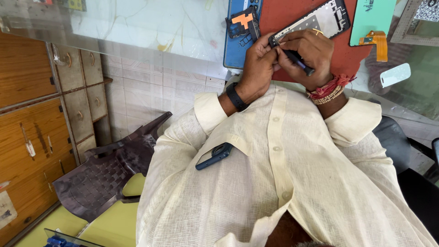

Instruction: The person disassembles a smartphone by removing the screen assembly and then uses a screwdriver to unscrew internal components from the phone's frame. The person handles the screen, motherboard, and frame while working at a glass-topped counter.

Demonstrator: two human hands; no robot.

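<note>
My left hand (258,61), with a black band on the wrist, pinches the near end of a stripped phone frame (320,18). The frame is silver and black and lies slanted on a red mat (283,13). My right hand (311,50), with red threads around the wrist, is shut on a dark pen-like tool (299,61). The tool's tip points at the frame's near corner, right beside my left fingers. Both hands touch each other over that corner.
A blue phone back (234,45) with a black-and-orange part (242,22) lies left of the mat. A green cover (372,18) with an orange flex strip (377,41) lies to the right. A dark phone (214,155) rests on my shirt. A brown plastic chair (105,169) and wooden drawers (77,91) stand to the left.
</note>
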